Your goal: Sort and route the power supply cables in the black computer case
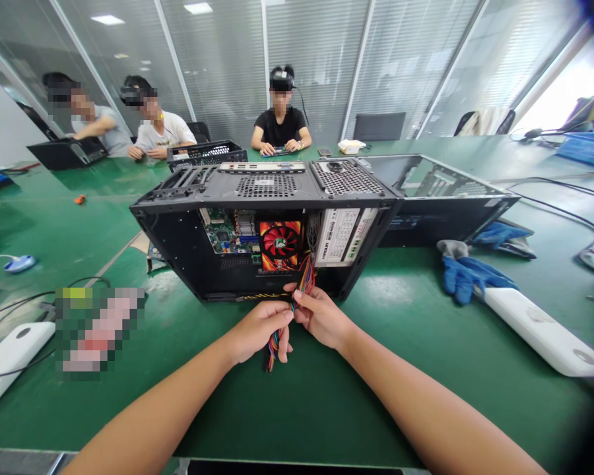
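Observation:
In front of me a black computer case (178, 227) stands on the table with its side uncovered. Inside show a motherboard (222, 232), a red fan (280, 244) and a power supply (345, 236) with a white label. A bundle of coloured cables (307, 276) runs out from beside the power supply. My left hand (263, 324) is closed around the lower part of the bundle, whose loose end hangs below it. My right hand (324, 316) pinches the same bundle just above. Both hands meet at the case's front edge.
Behind, to the right, lies another open case (440, 211). Blue gloves (465, 274) and a white power bank-like block (544, 330) are at right. Another white block (17, 349) and black cables lie left. Several people work across the green table (376, 396).

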Demonstrator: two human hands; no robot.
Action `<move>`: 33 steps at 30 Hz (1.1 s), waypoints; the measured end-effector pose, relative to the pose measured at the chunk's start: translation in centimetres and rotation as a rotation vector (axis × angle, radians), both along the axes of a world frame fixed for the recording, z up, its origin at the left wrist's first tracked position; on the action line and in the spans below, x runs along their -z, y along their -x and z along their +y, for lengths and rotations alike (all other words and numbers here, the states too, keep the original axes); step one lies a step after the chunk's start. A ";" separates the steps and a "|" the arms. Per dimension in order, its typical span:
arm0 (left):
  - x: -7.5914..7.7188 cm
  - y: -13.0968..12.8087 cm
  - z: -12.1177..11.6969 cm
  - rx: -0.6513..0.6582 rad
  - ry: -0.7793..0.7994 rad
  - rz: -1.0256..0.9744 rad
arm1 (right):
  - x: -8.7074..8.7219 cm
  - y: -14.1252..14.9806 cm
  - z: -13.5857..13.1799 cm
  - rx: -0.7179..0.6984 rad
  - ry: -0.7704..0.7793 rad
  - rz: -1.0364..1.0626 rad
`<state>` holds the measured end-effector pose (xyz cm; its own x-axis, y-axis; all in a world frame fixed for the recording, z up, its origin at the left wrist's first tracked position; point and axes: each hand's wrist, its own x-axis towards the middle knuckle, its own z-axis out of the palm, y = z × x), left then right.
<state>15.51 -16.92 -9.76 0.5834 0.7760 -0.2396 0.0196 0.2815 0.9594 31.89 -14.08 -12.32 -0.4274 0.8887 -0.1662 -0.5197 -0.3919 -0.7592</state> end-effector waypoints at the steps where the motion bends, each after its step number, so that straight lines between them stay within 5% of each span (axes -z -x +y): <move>1: 0.1 0.0 0.0 0.012 0.018 -0.022 | 0.1 -0.1 0.1 -0.011 -0.013 -0.004; 16: 0.9 0.3 0.5 0.037 0.371 -0.356 | -0.8 -0.1 0.4 -0.089 -0.127 -0.004; 26: 0.8 -0.3 0.8 -0.090 0.395 -0.270 | -0.5 0.0 0.3 -0.106 -0.120 -0.021; 33: 0.2 -0.7 0.8 -0.216 0.267 -0.131 | -0.6 -0.1 0.4 -0.079 -0.122 -0.030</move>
<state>16.24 -16.17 -10.00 0.4518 0.8051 -0.3843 -0.1861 0.5063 0.8420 31.97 -13.70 -11.75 -0.4935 0.8667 -0.0729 -0.4667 -0.3347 -0.8186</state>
